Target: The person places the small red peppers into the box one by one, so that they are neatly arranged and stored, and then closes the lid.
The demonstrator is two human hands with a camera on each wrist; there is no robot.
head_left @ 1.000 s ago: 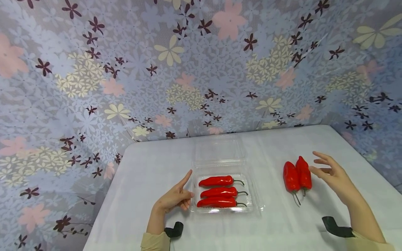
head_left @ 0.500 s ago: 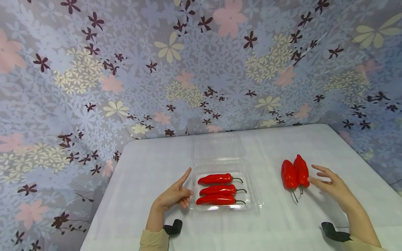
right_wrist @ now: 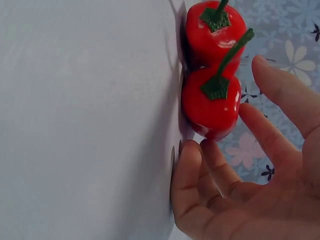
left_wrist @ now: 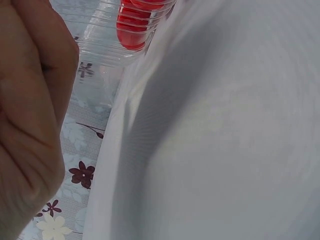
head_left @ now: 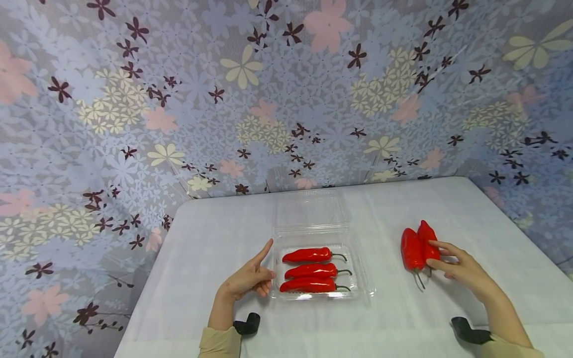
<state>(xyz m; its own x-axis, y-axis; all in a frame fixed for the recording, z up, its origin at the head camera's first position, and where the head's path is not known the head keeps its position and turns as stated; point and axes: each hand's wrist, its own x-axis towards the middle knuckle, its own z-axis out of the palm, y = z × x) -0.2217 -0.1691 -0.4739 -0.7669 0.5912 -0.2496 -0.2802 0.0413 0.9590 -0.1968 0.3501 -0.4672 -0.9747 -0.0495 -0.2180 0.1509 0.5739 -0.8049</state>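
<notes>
A clear plastic clamshell box (head_left: 365, 283) lies with its lid raised back, holding three long red peppers (head_left: 309, 255) side by side. My left hand (head_left: 248, 282) grips its left rim, thumb over the edge, index finger straight along the side and the other fingers curled. To the right lie two more red peppers, a left one (head_left: 411, 248) and a right one (head_left: 426, 230), stems toward me. Around the right one my right hand (head_left: 465, 271) is spread, index finger and thumb over it. In the right wrist view, fingertips meet the nearer pepper (right_wrist: 212, 102) while the thumb stands apart.
A white cloth covers the table (head_left: 210, 238). Behind it hangs a flowered curtain or wall covering (head_left: 286, 99). Black camera mounts sit at both wrists, the left mount (head_left: 247, 324) and the right mount (head_left: 470, 332).
My right hand has moved left, from beside the right pepper to over it. My left hand stays at the box rim, and the peppers lie as before; the head view has shifted slightly.
</notes>
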